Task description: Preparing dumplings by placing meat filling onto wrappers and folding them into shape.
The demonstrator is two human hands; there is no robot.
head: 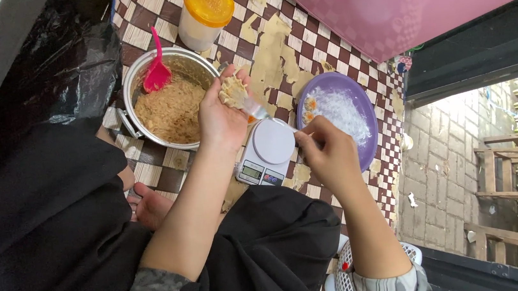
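Left hand (222, 114) cups dough (233, 92) palm-up (right hand (327, 151) grips spoon (266, 114)).

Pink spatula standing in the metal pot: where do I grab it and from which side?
Grip the pink spatula by the upper part of its slim handle, which sticks up bare above the pot rim. Probably come from above on the pot's far side: its blade sits by the filling, and the left hand crowds the other rim.
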